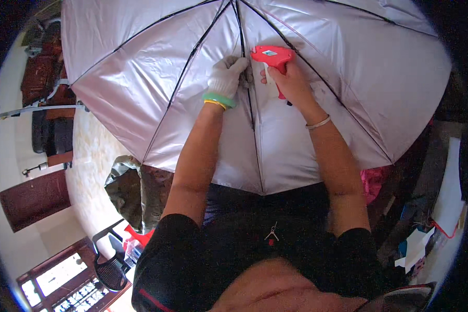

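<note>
An open umbrella (140, 86) with a silvery-pink inner side spreads out in front of me, its dark ribs fanning from the top. My left hand (228, 73), in a whitish knit glove with green and yellow bands at the wrist, is closed around a dark rib (251, 106) near the middle. A red, pistol-shaped tagging gun (275, 56) is gripped in my bare right hand (292, 86). Its nose points left, close to the rib and the gloved fingers. What lies right at its tip is too small to make out.
A dark green cloth or bag (140, 200) lies below the umbrella's left edge. Further left stand a black chair (112, 270) and dark furniture (52, 130). At the right are white papers (416, 247) and a pale panel (449, 182). Pink material (374, 183) shows under the umbrella's right edge.
</note>
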Demonstrator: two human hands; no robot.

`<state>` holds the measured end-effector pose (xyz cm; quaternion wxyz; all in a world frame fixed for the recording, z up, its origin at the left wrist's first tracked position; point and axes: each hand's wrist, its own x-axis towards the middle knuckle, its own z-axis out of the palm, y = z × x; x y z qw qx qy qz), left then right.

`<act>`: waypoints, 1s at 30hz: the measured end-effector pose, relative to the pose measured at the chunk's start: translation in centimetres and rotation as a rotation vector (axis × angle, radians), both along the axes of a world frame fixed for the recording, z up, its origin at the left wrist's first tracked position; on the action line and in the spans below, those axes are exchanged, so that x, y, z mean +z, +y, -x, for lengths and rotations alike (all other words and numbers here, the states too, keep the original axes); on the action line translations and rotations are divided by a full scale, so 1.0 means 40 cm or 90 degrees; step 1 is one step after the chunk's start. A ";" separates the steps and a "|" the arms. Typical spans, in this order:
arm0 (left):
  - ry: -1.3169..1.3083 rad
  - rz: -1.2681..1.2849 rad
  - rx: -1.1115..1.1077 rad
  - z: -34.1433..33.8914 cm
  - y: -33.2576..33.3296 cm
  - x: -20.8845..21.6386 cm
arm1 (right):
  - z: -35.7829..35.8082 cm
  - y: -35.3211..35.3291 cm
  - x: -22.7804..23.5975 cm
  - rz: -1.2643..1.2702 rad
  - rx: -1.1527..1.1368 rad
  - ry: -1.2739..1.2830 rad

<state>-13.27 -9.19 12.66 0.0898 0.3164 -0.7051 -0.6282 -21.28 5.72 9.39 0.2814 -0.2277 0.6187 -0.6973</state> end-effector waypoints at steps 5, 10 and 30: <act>0.009 -0.019 -0.008 -0.003 0.002 0.010 | 0.022 0.008 0.010 -0.022 0.062 0.011; 0.023 0.002 -0.024 0.005 -0.014 -0.015 | 0.031 0.019 0.025 -0.053 0.093 -0.008; 0.065 0.026 0.018 0.016 0.032 -0.020 | 0.062 0.011 0.032 -0.270 0.156 0.023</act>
